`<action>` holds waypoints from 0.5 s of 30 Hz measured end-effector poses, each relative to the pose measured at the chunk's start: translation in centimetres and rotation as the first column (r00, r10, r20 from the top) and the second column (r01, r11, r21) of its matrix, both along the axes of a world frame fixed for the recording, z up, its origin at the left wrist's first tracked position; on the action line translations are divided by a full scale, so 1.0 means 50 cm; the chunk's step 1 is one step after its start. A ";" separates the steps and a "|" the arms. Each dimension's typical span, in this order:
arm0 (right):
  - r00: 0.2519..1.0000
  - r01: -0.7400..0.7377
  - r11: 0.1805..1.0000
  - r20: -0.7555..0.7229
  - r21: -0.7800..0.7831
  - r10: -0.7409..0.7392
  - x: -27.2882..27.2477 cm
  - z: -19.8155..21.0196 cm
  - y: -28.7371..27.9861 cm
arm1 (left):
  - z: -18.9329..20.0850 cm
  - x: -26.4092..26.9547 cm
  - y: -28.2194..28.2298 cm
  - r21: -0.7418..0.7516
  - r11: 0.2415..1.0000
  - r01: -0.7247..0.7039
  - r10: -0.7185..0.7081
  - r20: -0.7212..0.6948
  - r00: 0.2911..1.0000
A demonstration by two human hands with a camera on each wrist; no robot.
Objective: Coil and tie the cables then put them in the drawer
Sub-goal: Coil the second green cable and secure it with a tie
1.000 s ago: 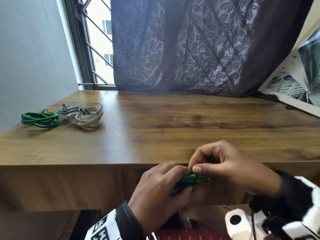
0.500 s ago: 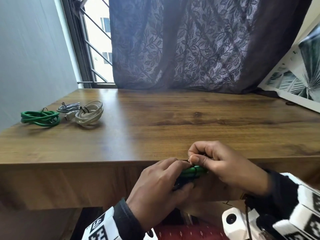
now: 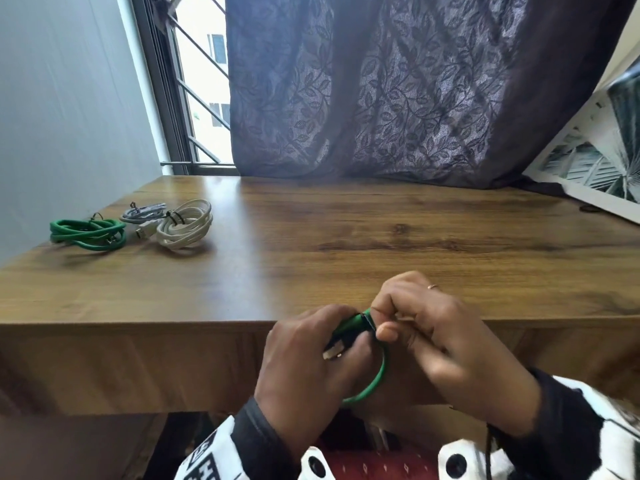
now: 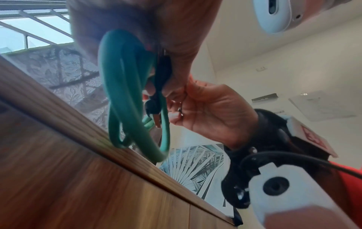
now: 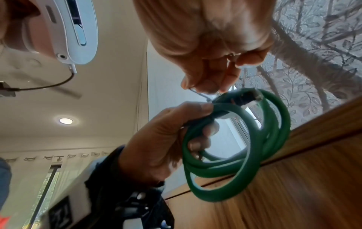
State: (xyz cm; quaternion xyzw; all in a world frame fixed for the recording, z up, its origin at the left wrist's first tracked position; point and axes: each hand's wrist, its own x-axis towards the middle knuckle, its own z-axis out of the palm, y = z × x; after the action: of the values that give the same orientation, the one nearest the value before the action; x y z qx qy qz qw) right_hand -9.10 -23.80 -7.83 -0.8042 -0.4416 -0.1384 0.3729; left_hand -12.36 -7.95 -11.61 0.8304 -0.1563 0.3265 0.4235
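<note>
A coiled green cable (image 3: 375,379) hangs just in front of the table's near edge. My left hand (image 3: 346,341) grips the coil (image 5: 254,147) at its top, where the dark plug ends lie, with fingers curled through the loops. My right hand (image 3: 381,323) pinches a thin wire tie (image 5: 201,95) that runs to the bundle beside the left thumb. In the left wrist view the coil (image 4: 121,93) dangles below the left palm, with the right hand (image 4: 211,111) close beside it. On the table's far left lie a tied green coil (image 3: 88,233), a grey cable (image 3: 145,213) and a tied white coil (image 3: 185,226).
The wooden table (image 3: 381,244) has a plain wooden front panel (image 3: 138,368) below its edge. A dark patterned curtain (image 3: 398,91) hangs behind it, and a framed picture (image 3: 588,161) leans at the back right. A barred window (image 3: 197,81) is at the back left.
The green coil, seen edge-on before, now hangs with a loop showing below my hands. Both hands stay together at the table's edge, and the right hand has shifted its pinch at the coil's top.
</note>
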 end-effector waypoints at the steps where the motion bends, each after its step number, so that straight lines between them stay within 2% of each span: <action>1: 1.000 -0.003 1.000 0.008 -0.003 0.003 -0.003 -0.008 -0.002 | -0.001 0.002 0.001 -0.011 1.000 0.013 -0.013 -0.017 1.000; 4: 1.000 -0.004 1.000 -0.017 0.009 0.005 0.000 -0.021 -0.009 | -0.010 0.002 0.001 -0.028 0.999 0.031 -0.032 -0.049 0.998; 7: 0.964 0.047 0.977 -0.264 0.209 0.010 0.017 -0.018 -0.017 | -0.015 0.003 0.005 -0.028 0.999 0.033 -0.034 -0.038 0.999; 9: 0.927 0.051 0.973 -0.374 0.223 0.037 0.021 -0.021 -0.017 | -0.013 0.003 0.009 -0.049 0.998 0.042 -0.044 -0.047 0.998; 11: 0.925 0.031 0.977 -0.376 0.213 0.053 0.015 -0.027 -0.003 | -0.009 0.002 0.010 -0.060 0.997 0.057 -0.061 -0.059 0.996; 15: 0.892 0.146 0.938 -0.452 0.314 0.012 0.025 -0.038 0.021 | -0.011 0.000 0.009 -0.031 0.996 0.081 -0.083 -0.064 0.995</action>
State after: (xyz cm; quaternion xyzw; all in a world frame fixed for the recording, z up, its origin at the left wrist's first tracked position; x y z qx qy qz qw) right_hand -7.85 -22.74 -9.74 -0.7529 -0.2851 -0.0368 0.5920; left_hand -12.37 -7.52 -12.18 0.8274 -0.1716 0.2840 0.4531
